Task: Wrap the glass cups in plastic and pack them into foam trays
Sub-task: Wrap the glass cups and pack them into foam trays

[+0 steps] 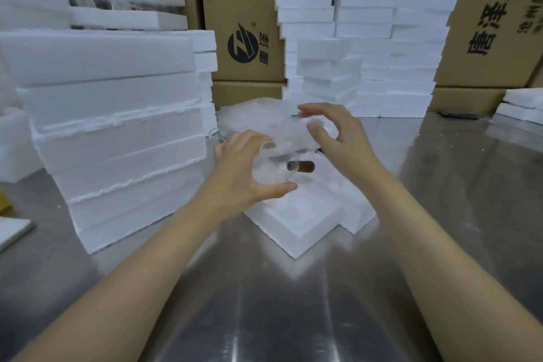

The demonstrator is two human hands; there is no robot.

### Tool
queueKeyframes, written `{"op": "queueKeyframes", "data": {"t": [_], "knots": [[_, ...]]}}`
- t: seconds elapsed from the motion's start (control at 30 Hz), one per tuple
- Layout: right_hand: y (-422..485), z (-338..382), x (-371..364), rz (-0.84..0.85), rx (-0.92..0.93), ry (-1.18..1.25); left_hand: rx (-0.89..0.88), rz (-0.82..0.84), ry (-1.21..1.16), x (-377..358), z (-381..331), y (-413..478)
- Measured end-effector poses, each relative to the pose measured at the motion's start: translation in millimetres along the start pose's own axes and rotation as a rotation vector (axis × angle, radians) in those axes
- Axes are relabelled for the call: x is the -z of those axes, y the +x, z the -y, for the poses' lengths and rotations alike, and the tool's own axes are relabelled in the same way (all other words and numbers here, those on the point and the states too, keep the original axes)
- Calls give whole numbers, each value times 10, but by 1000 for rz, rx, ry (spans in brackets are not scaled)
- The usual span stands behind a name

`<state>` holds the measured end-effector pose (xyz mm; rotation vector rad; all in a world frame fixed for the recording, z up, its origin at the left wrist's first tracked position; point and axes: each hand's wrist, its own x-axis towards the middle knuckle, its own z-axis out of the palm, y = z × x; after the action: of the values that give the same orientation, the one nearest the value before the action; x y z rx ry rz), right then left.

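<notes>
**Clear glass in the left hand, clear film at the right**

Bare forearms reach in from the bottom edge over the steel table [264, 317], both cut off by the frame before the elbow. The left hand [244, 173] grips a glass cup [273, 167] held above the foam tray [296, 220], with the thumb under its lower edge and a fingertip over the top. The cup is so clear that only its curved outline and a few glints show. A short brown cylinder [305, 167] shows just past the cup, and I cannot tell what it is.

The right hand [340, 138] is just beyond the cup, its thumb and curled fingers closed on a crumpled plastic sheet [293, 132]. The film is blurred and nearly see-through, so its edges are lost against the loose plastic pile [249, 112] behind it.

The hands and the plastic hide the far half of the tray, so its pockets cannot be counted. Behind the left hand the rim of a second glass [217, 134] peeks out beside the tall foam stack [117, 126]. Smaller foam blocks [367, 38] are stacked against cardboard boxes [244, 9] whose print is partly covered. A yellow object [4, 200] and more foam [523, 106] are cropped at the edges.
</notes>
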<state>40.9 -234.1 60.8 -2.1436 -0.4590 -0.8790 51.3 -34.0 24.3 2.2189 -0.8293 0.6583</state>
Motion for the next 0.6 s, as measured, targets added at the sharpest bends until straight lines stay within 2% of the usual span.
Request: {"op": "queueKeyframes", "data": {"t": [0.07, 0.1, 0.17, 0.27, 0.4, 0.6], "knots": [[-90, -18, -19, -63, 242, -166, 18, -66, 33, -10, 28, 33], [-131, -19, -37, -40, 332, -211, 28, -96, 35, -15, 35, 46], [-190, -11, -107, 61, 399, -242, 40, -156, 38, -23, 45, 59], [-243, -9, -210, 151, 380, -250, 32, -224, 39, -16, 57, 56], [-246, -52, -251, 206, 284, -220, 47, -122, 94, -1, 40, 47], [-230, 43, -241, 339, 84, 95, 153, -95, -14, -22, 12, 45]]}}
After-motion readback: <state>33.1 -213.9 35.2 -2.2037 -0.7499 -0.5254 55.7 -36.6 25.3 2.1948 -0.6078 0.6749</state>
